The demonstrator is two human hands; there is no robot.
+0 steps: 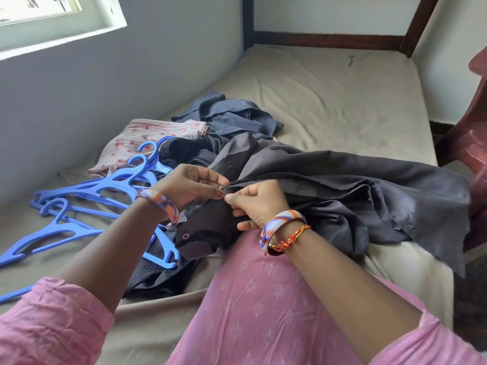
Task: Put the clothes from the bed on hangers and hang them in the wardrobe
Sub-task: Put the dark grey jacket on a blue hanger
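A dark grey shirt [342, 185] lies crumpled across the near part of the bed [329, 96]. My left hand [192, 185] and my right hand [258, 201] pinch its front edge together at one spot, fingertips almost touching. A blue hanger [166, 256] sticks out from under the shirt's lower part. Several more blue hangers [87, 191] lie in a heap on the left. Behind them rest a pink striped floral garment [147, 138] and a blue striped shirt [234, 117]. No wardrobe is in view.
The grey wall [131, 88] runs along the bed's left side, with a window [39, 19] above. A dark wooden bed frame [329, 40] closes the far end. A reddish plastic chair [474, 143] stands at the right edge.
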